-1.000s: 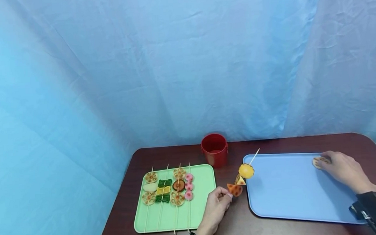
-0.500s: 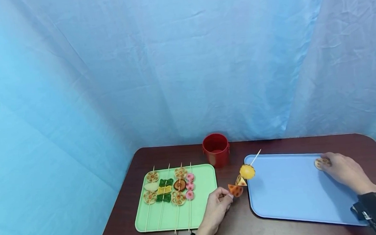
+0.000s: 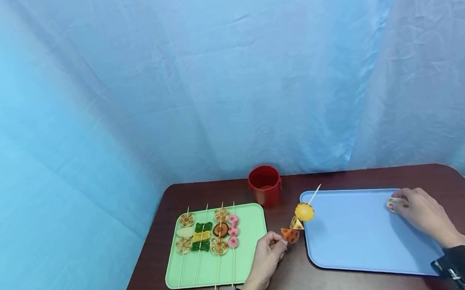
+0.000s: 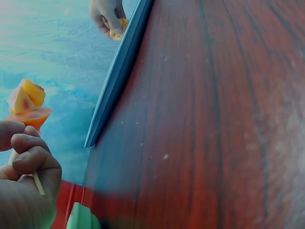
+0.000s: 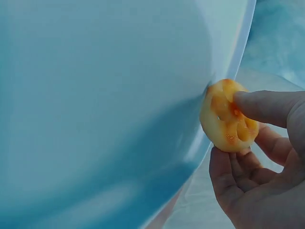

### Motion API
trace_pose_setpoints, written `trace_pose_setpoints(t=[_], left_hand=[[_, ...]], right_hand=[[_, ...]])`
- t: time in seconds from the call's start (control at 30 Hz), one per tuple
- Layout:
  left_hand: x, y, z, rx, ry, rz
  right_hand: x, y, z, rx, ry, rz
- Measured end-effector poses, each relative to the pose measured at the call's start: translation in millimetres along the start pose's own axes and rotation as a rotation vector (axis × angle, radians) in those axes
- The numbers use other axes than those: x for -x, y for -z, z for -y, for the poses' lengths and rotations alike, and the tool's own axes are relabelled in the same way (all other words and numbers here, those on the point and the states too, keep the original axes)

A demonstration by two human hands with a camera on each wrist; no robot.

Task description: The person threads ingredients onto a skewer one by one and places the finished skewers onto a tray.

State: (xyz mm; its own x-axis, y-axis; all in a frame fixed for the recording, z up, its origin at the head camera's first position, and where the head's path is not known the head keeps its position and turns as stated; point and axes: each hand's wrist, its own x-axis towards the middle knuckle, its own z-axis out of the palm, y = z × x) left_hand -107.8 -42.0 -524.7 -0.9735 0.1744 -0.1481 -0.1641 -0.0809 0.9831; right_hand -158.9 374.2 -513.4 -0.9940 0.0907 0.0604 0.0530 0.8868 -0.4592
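The right hand (image 3: 420, 208) has tipped the lotus-root slice (image 5: 228, 116) up off the blue tray (image 3: 357, 239), fingers pinching it, while the left hand (image 3: 266, 258) keeps gripping the loaded skewer (image 3: 299, 217).

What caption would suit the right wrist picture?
Right hand pinching a round yellow-orange holed toy slice at the rim of the pale blue plastic tray.

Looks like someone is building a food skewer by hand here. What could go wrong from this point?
The left hand pinches the skewer only at its bottom end, with three pieces stacked above; it might tip or a piece might slide. The right hand holds the lotus-root slice by its edges at the blue tray rim, so it could slip out. The skewer's sharp tip points toward the right hand, so threading might prick a finger.
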Motion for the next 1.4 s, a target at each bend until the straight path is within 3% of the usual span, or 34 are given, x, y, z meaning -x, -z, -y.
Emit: trace_pose_setpoints(t=[0.2,0.6,1.0,1.4], left_hand=[[-0.5,1.3,2.3,0.004,-0.001,-0.004],[-0.9,1.0,0.8,-0.022,0.01,0.011],[-2.0,1.4,3.4,-0.034,0.017,0.043],[-0.1,0.5,2.6,-0.024,0.024,0.067]], right_hand=[[4.1,-0.9,4.5,-0.028,0.043,-0.051],[11.8,14.5,24.4,-0.08,-0.012,-0.069],[13.4,26.7,63.1,-0.248,0.046,-0.11],[9.8,30.4,92.8,-0.387,0.031,-0.086]])
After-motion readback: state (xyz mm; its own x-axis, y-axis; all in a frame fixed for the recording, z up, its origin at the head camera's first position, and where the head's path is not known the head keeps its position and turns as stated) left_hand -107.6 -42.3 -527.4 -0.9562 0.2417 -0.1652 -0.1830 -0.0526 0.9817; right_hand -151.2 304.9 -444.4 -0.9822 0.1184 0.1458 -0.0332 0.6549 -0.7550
